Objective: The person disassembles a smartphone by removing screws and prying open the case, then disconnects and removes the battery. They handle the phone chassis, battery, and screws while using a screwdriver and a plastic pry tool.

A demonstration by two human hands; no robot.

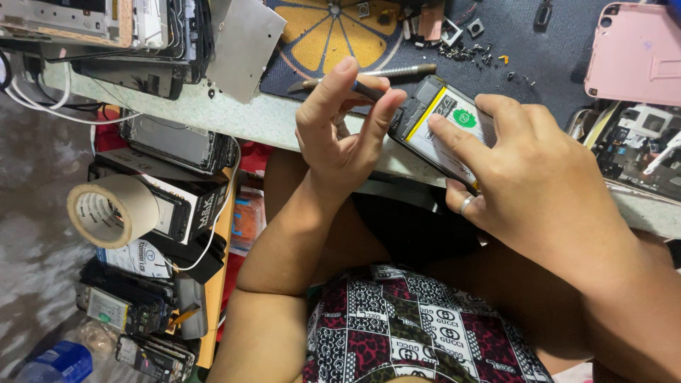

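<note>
**Opened phone held at table edge, tool tip at its upper end**

Head view. Left hand pinches a slim dark-handled tool between thumb and fingertips, remaining fingers loosely spread; the tip points at the top end of an opened phone. Right hand is closed around the phone from the side, forefinger pressed flat on the white battery with its green sticker, ring visible on one lower finger. The phone lies tilted, half over the table edge, above the lap.

Judged step: work on the exposed strip just above the battery, probably a screw or connector; exactly what the tip touches is hidden behind the fingers.

Next move would call for a steady right-hand clamp and small, precise tip pressure, kept off the battery itself.

Around: a second metal tool lies on the dark mat; loose screws beyond it; pink back cover far right; tape roll and stacked phone parts to the left, below table level.
</note>
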